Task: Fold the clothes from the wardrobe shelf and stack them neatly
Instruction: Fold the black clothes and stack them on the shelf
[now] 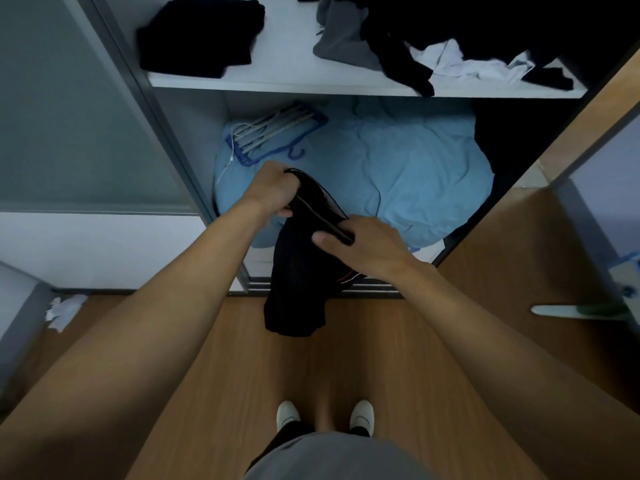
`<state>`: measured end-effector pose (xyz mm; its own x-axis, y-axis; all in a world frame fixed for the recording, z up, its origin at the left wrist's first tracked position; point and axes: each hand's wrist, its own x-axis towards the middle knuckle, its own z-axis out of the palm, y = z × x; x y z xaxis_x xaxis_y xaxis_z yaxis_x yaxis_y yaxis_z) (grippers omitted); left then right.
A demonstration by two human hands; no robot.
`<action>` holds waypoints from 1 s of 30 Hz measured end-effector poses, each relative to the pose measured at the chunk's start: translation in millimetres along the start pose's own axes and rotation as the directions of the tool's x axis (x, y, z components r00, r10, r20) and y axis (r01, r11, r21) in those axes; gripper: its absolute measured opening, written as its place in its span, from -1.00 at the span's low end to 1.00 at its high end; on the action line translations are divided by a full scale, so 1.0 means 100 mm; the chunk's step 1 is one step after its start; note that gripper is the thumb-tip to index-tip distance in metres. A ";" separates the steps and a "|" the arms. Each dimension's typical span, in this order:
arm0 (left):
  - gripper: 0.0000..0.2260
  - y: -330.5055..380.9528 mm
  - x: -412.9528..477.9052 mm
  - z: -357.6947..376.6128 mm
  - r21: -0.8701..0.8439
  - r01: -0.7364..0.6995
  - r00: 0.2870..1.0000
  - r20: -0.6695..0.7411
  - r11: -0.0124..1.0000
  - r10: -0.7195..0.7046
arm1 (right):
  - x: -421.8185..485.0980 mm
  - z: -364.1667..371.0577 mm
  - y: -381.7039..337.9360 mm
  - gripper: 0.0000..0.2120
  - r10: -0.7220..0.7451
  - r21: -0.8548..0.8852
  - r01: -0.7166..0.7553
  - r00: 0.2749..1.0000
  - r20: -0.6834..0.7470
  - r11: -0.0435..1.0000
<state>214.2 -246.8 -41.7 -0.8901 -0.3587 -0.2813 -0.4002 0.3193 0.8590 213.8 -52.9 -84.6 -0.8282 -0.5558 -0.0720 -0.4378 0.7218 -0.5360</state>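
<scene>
Shelf (pixel 284 79) bare between folded black stack (pixel 199 36) and tangled clothes pile (pixel 433 39); both flank it.

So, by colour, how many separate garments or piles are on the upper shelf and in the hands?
Black: 3 (folded black pile, loose black heap, black garment gripped by left hand and right hand)
Grey: 1 (grey garment)
White: 1 (white garment)
Total: 5
</scene>
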 end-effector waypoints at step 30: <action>-0.55 -0.69 -0.09 -0.01 -0.451 -0.008 0.974 0.197 0.893 0.108 | 0.13 -0.51 0.11 -0.91 -0.088 0.285 0.146 0.974 -0.207 0.947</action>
<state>249.9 -266.8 -97.6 -0.9537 -0.1419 -0.2653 -0.2516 -0.1076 0.9618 180.6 -31.1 -48.3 -0.8409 -0.5198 0.1508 -0.4359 0.4852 -0.7580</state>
